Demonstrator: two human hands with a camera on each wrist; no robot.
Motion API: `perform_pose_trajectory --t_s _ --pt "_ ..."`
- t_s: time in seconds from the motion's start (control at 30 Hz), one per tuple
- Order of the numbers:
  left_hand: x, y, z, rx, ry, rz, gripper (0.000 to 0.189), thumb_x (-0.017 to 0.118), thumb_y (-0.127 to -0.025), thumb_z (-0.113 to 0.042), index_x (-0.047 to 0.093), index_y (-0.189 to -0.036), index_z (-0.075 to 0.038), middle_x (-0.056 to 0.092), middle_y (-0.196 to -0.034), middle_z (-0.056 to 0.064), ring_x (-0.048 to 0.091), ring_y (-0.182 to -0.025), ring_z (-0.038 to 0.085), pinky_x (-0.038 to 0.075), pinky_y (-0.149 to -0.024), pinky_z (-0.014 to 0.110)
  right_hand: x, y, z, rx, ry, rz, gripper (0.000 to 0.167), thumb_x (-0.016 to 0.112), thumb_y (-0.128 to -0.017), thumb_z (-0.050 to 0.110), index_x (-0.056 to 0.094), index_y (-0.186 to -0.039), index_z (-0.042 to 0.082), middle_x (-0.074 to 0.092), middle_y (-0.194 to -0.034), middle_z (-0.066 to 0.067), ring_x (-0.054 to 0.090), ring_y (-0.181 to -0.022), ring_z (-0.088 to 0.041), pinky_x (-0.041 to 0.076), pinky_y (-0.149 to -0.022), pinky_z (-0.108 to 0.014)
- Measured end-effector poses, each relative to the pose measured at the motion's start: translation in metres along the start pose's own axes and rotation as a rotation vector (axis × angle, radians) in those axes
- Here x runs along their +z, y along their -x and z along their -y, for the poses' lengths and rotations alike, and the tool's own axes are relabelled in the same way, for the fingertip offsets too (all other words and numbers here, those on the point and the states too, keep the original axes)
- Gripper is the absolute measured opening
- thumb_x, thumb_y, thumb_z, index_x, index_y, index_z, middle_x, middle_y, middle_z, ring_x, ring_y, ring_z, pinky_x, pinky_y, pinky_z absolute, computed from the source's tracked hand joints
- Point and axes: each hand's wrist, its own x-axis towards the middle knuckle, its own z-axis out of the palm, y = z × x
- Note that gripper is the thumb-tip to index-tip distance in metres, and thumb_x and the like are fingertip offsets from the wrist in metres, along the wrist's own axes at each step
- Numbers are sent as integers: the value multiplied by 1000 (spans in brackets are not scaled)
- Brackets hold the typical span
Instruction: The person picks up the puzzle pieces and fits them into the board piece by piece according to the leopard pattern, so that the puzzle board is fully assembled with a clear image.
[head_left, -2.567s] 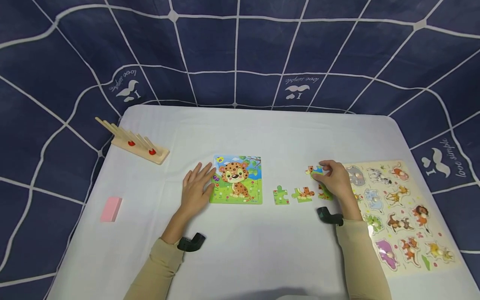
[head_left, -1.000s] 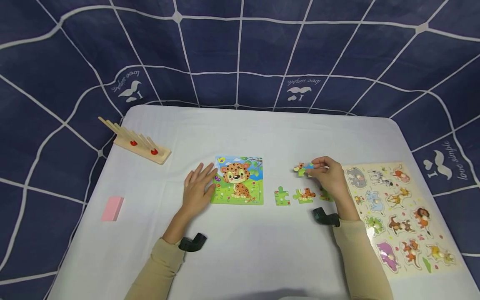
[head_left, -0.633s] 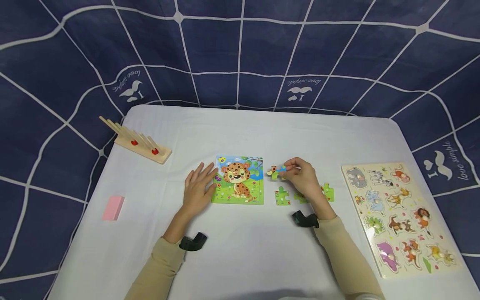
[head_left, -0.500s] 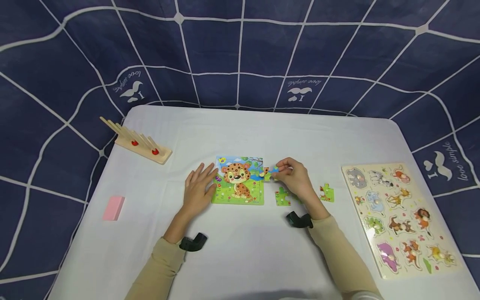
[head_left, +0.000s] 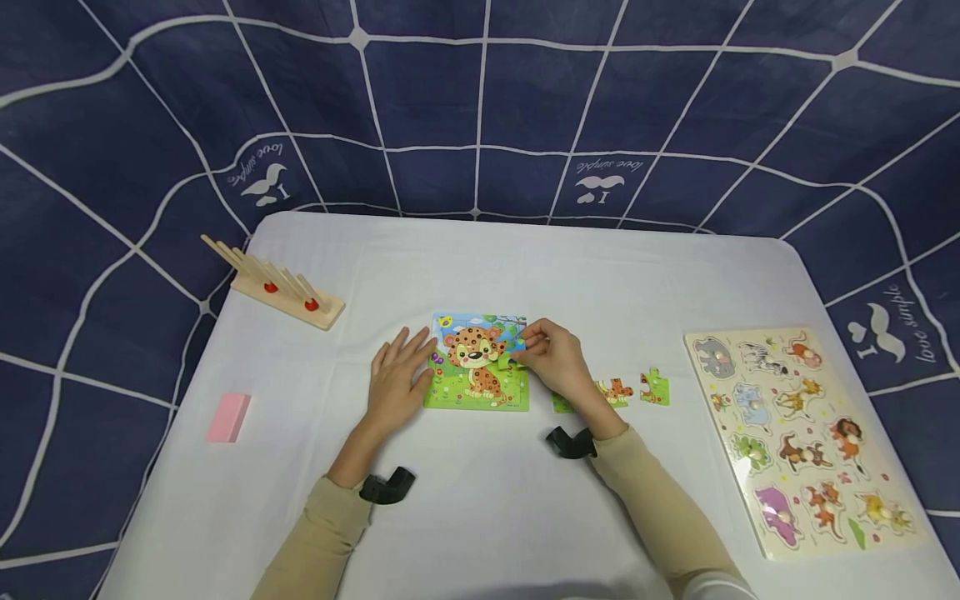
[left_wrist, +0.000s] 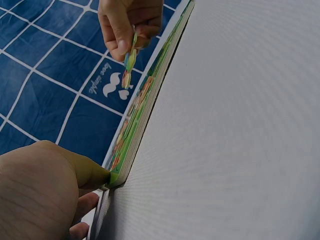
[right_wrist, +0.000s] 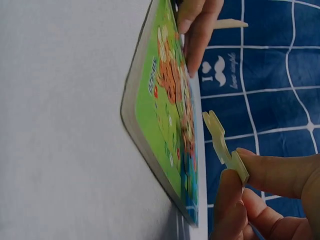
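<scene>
A leopard jigsaw puzzle (head_left: 472, 400) lies flat in its tray on the white table. My left hand (head_left: 397, 379) rests at the left edge of it with fingers spread; in the left wrist view the thumb (left_wrist: 92, 172) touches the board's corner. Over the puzzle's right side, my right hand (head_left: 558, 358) pinches a jigsaw piece (right_wrist: 217, 137) between thumb and fingers. That piece is tilted and raised above the board in the right wrist view. Right of the board lie loose jigsaw pieces: one (head_left: 655, 387) in full view, others (head_left: 618, 390) partly covered by the right forearm.
A wooden peg stand (head_left: 288, 300) with red rings stands at the back left. Nearer the left edge lies a pink block (head_left: 228, 417). An animal knob puzzle board (head_left: 810, 442) takes up the right side. Behind the table hangs a blue checked curtain (head_left: 435, 92).
My right hand picked up the jigsaw piece on the right and carried it leftward, now over the leopard puzzle's right part. The left hand stays at the board's left edge.
</scene>
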Motion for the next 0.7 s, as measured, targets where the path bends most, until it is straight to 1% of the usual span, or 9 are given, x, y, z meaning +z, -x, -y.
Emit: perform_pose_trajectory --t_s 0.3,0.7 --pt "-1 0 -2 -7 7 5 47 54 -95 -14 51 -141 -8 38 -156 7 18 -150 31 4 -120 52 8 0 2 -15 25 5 24 79 -79 8 64 -96 2 63 -88 -10 57 -71 -15 48 -63 -23" --pt "-1 0 -2 -3 1 3 47 53 -95 -15 51 -142 -8 38 -156 7 18 -150 30 4 -120 53 13 -2 -1 -41 48 -9 23 79 -79 6 64 -95 0 61 -84 -10 54 -69 -15 46 -62 -21"
